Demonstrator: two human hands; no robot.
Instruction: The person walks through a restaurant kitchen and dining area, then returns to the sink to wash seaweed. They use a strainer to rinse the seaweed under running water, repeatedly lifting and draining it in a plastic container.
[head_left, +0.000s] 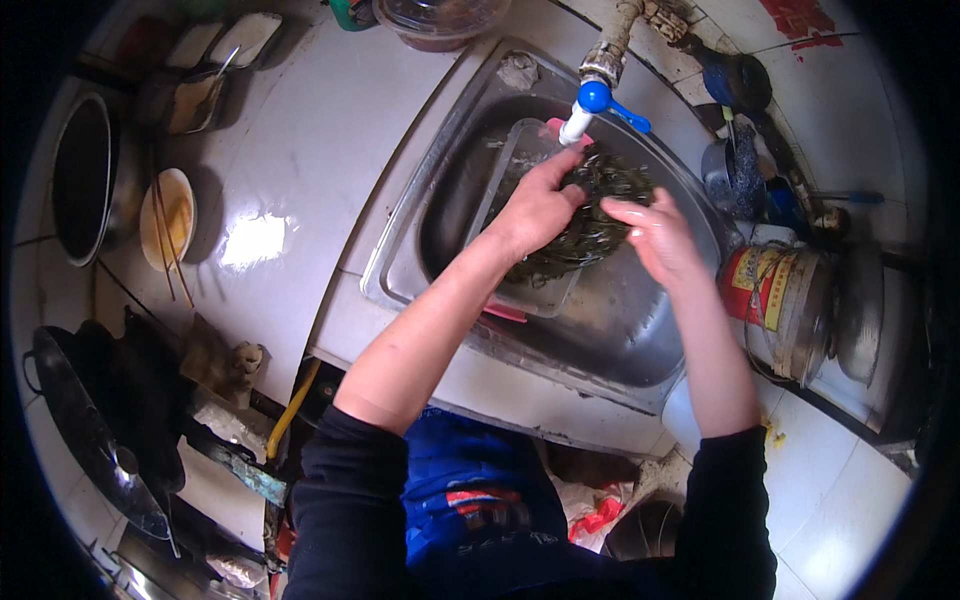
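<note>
A dark green leafy mass, perhaps seaweed (574, 251), lies in and over a clear plastic basin (491, 184) with pink handles inside the steel sink (630, 330). My left hand (536, 206) reaches over the mass from the left, its fingertips just below the faucet spout, fingers partly curled against the strands. On the right side of the mass, my right hand (652, 232) is wet, with its fingers spread and nothing plainly held. The faucet (594, 97) has a blue lever and a white spout above both hands. Whether water is running cannot be told.
A bowl (180, 206) with chopsticks, a large metal pot (124, 172) and seasoning containers (199, 105) stand on the left counter. A covered plastic container (442, 22) is behind the sink. On the right is a labelled bucket (787, 311); a wok (82, 427) lies lower left.
</note>
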